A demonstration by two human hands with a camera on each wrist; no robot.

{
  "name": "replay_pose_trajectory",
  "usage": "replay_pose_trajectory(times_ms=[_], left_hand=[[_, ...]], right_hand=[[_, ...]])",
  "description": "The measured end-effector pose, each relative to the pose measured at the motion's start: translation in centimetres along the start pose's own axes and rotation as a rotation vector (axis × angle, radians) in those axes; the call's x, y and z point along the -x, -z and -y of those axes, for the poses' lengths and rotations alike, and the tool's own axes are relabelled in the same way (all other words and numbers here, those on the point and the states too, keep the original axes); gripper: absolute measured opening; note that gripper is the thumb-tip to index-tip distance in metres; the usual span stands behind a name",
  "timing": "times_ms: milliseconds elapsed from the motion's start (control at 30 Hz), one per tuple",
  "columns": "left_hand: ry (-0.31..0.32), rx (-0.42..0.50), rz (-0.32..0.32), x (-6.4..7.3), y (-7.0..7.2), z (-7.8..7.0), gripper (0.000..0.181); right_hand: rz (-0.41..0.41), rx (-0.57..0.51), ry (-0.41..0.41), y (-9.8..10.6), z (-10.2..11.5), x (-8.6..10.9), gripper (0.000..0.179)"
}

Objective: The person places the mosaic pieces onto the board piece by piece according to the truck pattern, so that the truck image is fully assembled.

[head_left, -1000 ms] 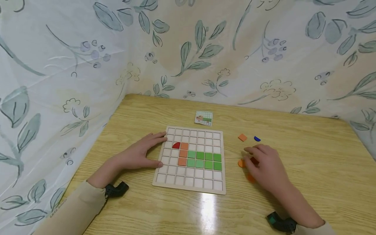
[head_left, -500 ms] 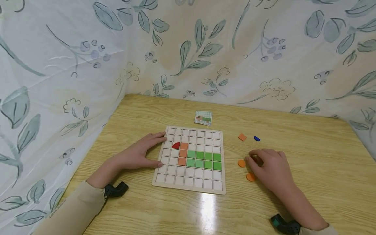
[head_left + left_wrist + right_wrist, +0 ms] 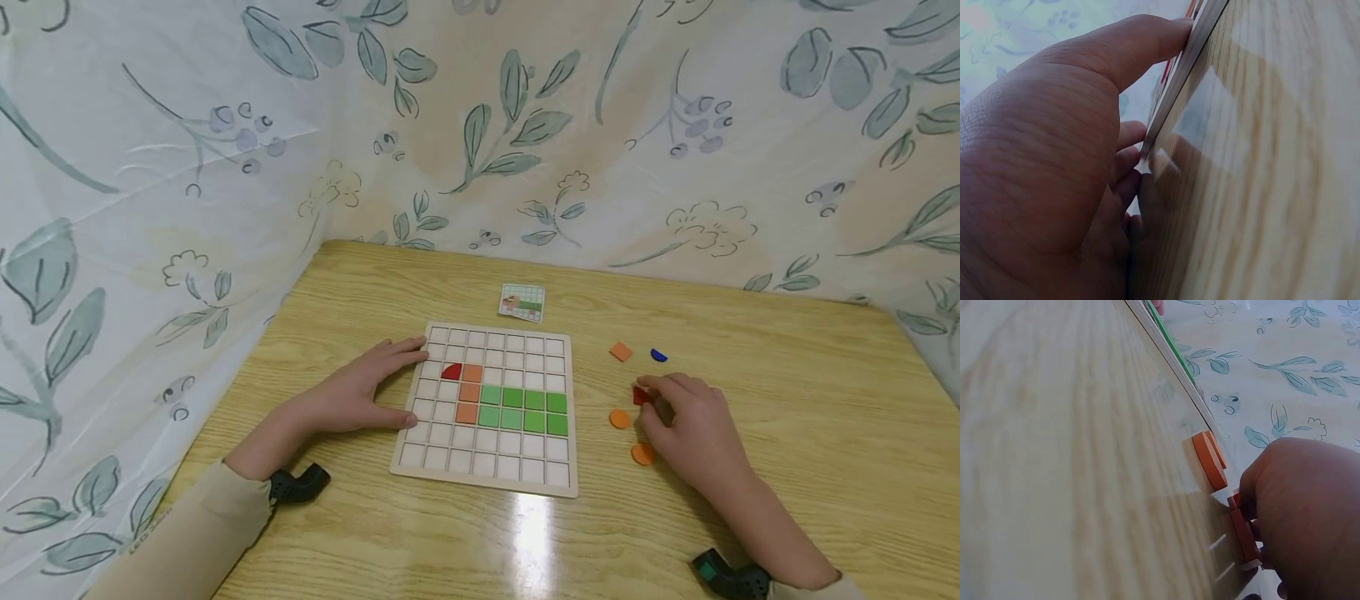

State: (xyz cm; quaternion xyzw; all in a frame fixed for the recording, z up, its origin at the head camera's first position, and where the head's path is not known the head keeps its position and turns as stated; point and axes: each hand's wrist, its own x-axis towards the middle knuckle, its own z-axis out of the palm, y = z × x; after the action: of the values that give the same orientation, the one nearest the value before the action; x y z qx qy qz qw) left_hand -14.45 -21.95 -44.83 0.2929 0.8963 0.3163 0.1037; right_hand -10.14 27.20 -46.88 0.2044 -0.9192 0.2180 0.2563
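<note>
A right hand (image 3: 690, 429) is pinching a red piece (image 3: 640, 395) over the tabletop (image 3: 375, 533), beside a gridded board (image 3: 507, 442).
Its thumb and fingers are clamping the red piece, though they are covering much of it, so its full shape is hard to tell. The left hand (image 3: 356, 392) is touching the board's left edge, its thumb and fingers sitting spread apart. An orange disc (image 3: 619, 418) and a second disc (image 3: 642, 454) are lying near the right hand; a blue half-disc (image 3: 658, 355) is lying farther back, beside an orange tile (image 3: 620, 352).
</note>
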Motion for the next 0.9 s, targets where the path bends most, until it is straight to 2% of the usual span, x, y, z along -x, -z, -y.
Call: replay_pose_trajectory(times_ms=[200,433,900], left_hand=[[-0.004,-0.003,0.0,-0.07,0.03,0.08,0.098],[-0.001,-0.004,0.005,-0.11,0.13,-0.01,0.099],[0.01,0.009,0.016,-0.31,0.49,-0.21,0.099]], right_hand=[[-0.001,0.002,0.009,-0.04,0.04,-0.06,0.021],[-0.006,-0.003,0.024,-0.08,0.04,-0.27,0.02],[0.018,-0.045,-0.009,0.14,0.18,-0.57,0.023]])
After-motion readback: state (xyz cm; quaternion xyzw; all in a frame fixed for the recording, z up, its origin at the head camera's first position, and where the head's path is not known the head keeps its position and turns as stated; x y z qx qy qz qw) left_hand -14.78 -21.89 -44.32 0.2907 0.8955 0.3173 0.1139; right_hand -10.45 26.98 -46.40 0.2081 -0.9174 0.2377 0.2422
